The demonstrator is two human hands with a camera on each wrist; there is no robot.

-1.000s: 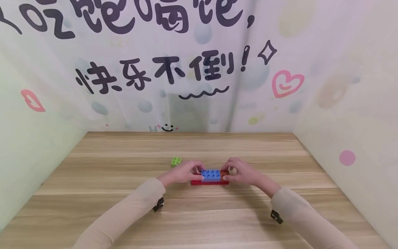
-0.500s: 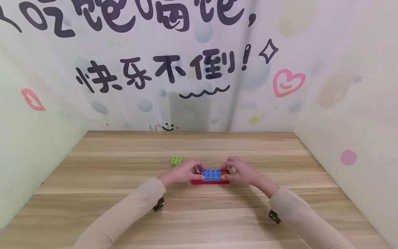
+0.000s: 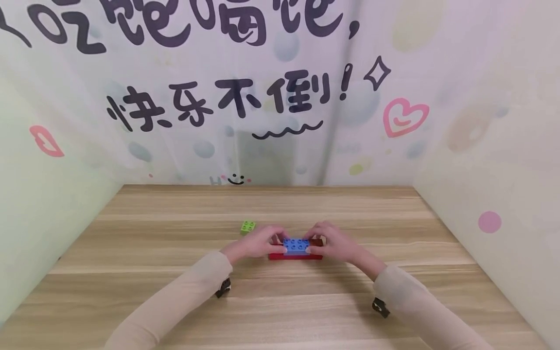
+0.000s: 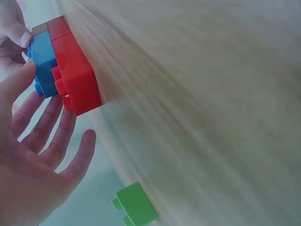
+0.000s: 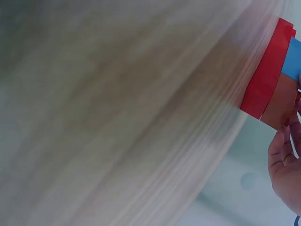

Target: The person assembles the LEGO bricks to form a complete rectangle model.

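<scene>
A long blue toy building brick (image 3: 296, 247) sits on a row of red bricks (image 3: 276, 256) in the middle of the wooden table. Beside it, on the right end of the row, is a brown brick (image 5: 281, 101). My left hand (image 3: 261, 241) pinches the blue brick's left end, thumb in front and fingers behind; its other fingers are spread in the left wrist view. My right hand (image 3: 338, 243) pinches the blue brick near its right end, partly covering the brown brick in the head view. Red studs show at the left end, beyond the blue brick.
A small green brick (image 3: 248, 227) lies on the table (image 3: 280, 311) behind my left wrist. A white printed curtain (image 3: 175, 146) hangs at the table's far edge, and pale walls stand on both sides.
My right hand has slid left, from over the brown brick onto the blue brick's right end. The left hand and the bricks have stayed in place.
</scene>
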